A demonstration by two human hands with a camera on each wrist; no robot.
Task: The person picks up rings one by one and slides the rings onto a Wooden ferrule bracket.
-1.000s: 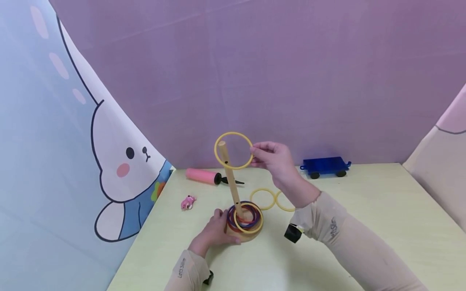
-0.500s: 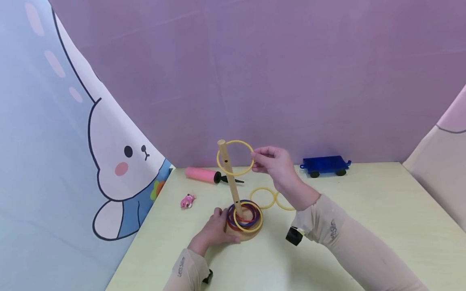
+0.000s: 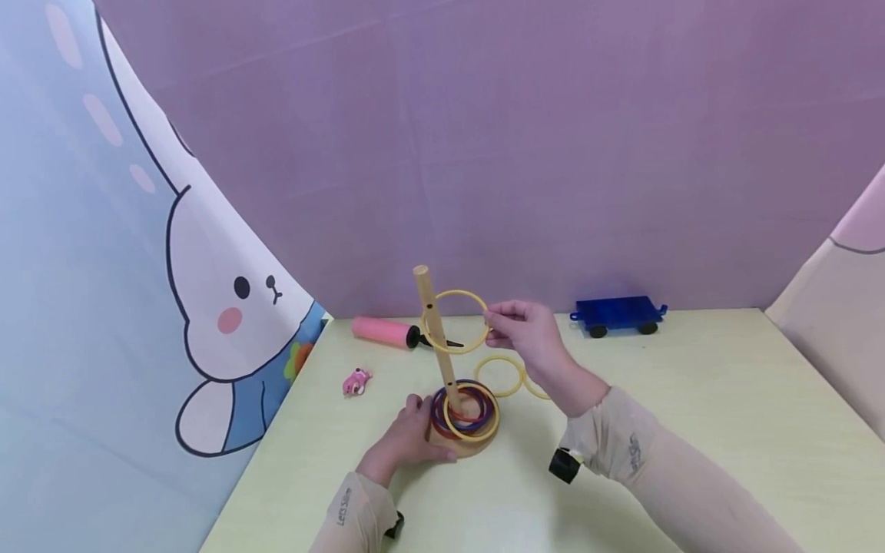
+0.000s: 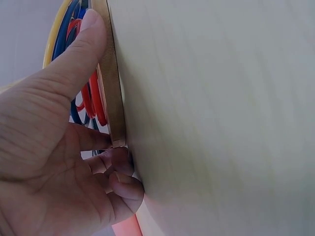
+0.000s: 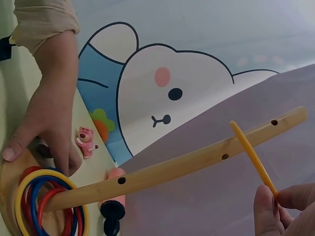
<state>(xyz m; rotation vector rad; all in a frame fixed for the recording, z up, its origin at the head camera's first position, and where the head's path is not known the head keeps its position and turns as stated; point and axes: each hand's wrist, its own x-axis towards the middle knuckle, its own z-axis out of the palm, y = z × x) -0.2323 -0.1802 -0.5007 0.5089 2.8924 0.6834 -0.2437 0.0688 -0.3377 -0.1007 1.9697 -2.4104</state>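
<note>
A wooden ring-toss stand (image 3: 442, 361) has a tall post rising from a round base, tilted to the left in the head view. Several red, blue and yellow rings (image 3: 492, 407) lie loosely stacked around the post's foot. My left hand (image 3: 406, 438) grips the edge of the base, its thumb on the near side, as the left wrist view shows. With thumb and fingertips my right hand (image 3: 528, 334) pinches a yellow ring (image 3: 462, 350). That ring encircles the upper post, below its top end; the right wrist view shows it nearly edge-on across the post (image 5: 197, 167).
Two more yellow rings (image 3: 499, 358) lie flat on the table behind the stand, one partly hidden by my right arm. A pink hand pump (image 3: 382, 332), a small pink bear figure (image 3: 356, 382) and a blue toy wagon (image 3: 618, 315) sit farther back. Fabric walls (image 3: 553, 153) border the table.
My right hand has brought the yellow ring down over the post's top and lowered it along the post, shifting slightly right. The left hand stays on the base.
</note>
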